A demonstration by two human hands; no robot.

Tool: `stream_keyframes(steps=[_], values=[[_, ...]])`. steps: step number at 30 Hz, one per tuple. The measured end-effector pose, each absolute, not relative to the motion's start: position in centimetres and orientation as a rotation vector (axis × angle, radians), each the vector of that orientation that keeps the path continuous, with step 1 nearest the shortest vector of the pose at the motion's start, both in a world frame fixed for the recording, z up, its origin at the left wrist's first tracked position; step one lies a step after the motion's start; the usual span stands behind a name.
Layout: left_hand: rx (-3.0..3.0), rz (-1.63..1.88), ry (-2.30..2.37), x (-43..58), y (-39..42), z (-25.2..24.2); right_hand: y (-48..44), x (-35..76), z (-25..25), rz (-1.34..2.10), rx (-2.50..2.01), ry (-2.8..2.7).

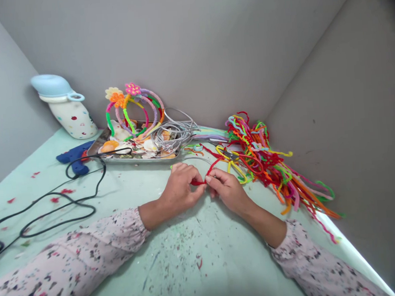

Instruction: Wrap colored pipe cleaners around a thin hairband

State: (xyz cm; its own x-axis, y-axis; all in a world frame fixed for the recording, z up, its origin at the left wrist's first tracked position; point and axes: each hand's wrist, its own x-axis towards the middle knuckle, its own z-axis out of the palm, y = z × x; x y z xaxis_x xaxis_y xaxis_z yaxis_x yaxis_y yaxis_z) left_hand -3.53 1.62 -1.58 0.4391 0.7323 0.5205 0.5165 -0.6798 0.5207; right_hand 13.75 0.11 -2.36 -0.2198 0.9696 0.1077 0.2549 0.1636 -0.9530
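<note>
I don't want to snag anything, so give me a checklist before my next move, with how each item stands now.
1. Left hand gripping the red fuzzy strand: ok.
2. Right hand pinching it too: ok.
3. Black cord clear of both hands: ok.
4. Heap of colored strands sorted: not ok, colors lie tangled.
5. Blue glue gun switched off: cannot tell.

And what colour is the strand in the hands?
The strand is red, shown in the head view.
</note>
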Motion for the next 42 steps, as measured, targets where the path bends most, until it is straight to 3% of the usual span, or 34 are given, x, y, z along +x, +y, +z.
stream_keyframes(steps=[26,42], values=[[2.41,1.043,1.075,-3.76,1.62,-1.31,0.3,13.87,-2.29,1.042,-1.2,-1.556],[2.294,1.121,1.122,-3.9,1.49,-1.14,-0.12,13.66,-2.26,0.341,-1.063,-1.812]])
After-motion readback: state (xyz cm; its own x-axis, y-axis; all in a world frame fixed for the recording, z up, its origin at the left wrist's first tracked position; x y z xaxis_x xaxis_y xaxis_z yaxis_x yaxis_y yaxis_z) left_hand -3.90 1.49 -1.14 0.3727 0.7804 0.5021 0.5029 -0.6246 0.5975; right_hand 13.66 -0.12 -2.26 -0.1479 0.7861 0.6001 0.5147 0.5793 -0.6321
